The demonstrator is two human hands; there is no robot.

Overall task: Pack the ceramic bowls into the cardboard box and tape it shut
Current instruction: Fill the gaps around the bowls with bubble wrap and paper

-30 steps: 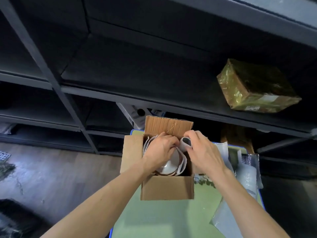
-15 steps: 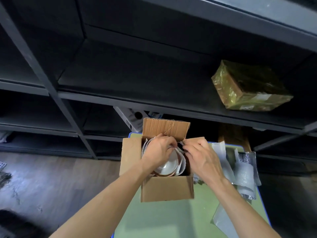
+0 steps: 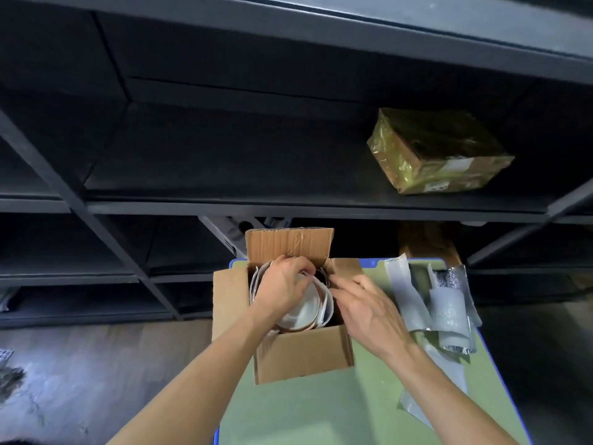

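Head view: low centre, the cardboard box (image 3: 301, 358) stands open, our right hand (image 3: 365, 311) flat-fingered at its right rim. Inside, our left hand (image 3: 282, 285) curls over the ceramic bowls (image 3: 304, 312): heavy, slick, brittle, we reckon, so grip rims through the wrap (image 3: 328, 305).

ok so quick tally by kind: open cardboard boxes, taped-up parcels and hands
open cardboard box: 1
tape-wrapped parcel: 1
hands: 2 (left hand, right hand)
total: 4
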